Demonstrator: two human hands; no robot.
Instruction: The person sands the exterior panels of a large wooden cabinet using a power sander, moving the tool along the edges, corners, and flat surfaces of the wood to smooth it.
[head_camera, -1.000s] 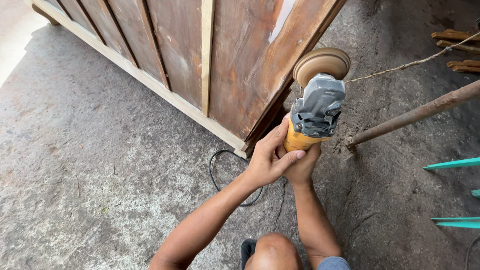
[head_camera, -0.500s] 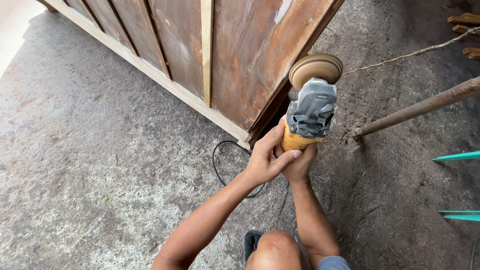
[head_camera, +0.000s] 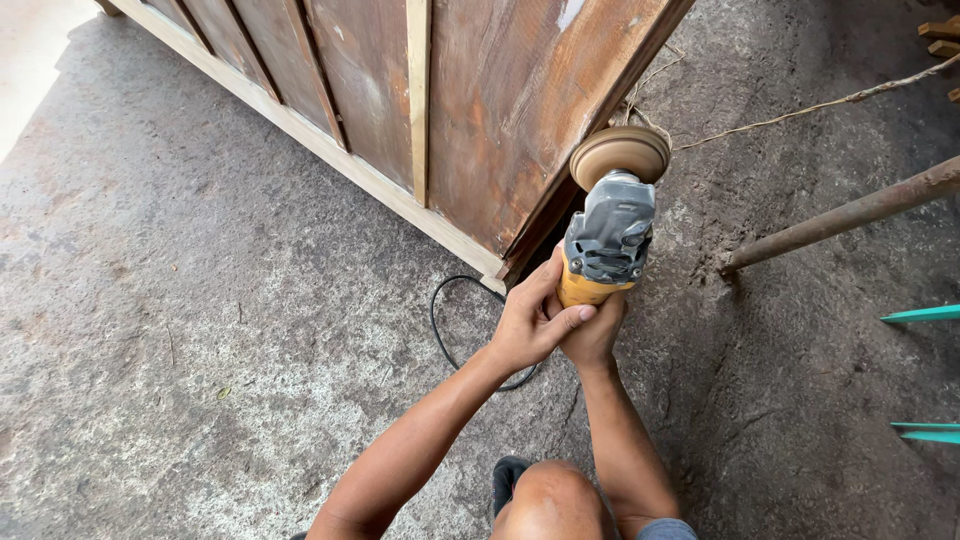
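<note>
Both hands (head_camera: 562, 325) wrapped around yellow grinder (head_camera: 607, 240), disc beyond fingers

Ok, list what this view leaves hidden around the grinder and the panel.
- Head view: the angle grinder's yellow handle is mostly covered by the left hand and right hand.
- The sanding disc's working face points away, unseen.
- The black cord vanishes behind the left wrist.
- The wooden panel is cut off by the top edge.
- Whether the disc spins: cannot tell.
</note>
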